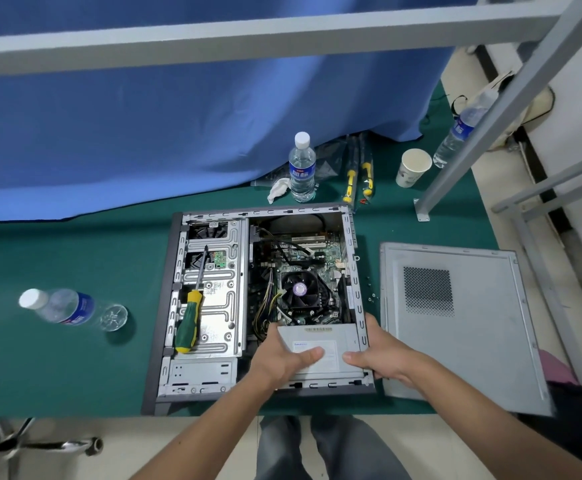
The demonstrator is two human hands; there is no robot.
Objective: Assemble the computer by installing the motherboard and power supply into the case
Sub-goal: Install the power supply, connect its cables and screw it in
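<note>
An open grey computer case lies flat on the green table. Inside it sits the motherboard with a black CPU fan. The grey power supply lies in the case's near right corner. My left hand grips its left side, thumb on the white label. My right hand holds its right side at the case wall, thumb on top. A green and yellow screwdriver rests on the metal drive cage.
The removed side panel lies right of the case, with small screws between them. One water bottle lies at left, another stands behind the case. Further screwdrivers, a paper cup and a frame post are at back right.
</note>
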